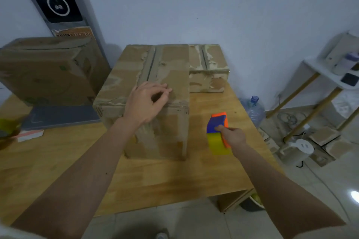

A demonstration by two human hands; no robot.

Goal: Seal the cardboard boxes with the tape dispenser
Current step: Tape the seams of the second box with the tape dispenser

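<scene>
Both hands are working: left hand (146,101), fingers loosely curled, is steadying the large brown cardboard box (143,91) while right hand (234,136) is gripping the orange-and-blue tape dispenser (217,132) just beside it, over the wooden tabletop (155,180).

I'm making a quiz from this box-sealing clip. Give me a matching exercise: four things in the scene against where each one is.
Things:
1. tape dispenser
2. large box
3. small box
4. water bottle

Places:
a. on the floor beside the table
b. far corner of the table
c. gripped by the right hand
d. under the left hand

Pairs: 1-c, 2-d, 3-b, 4-a
</scene>
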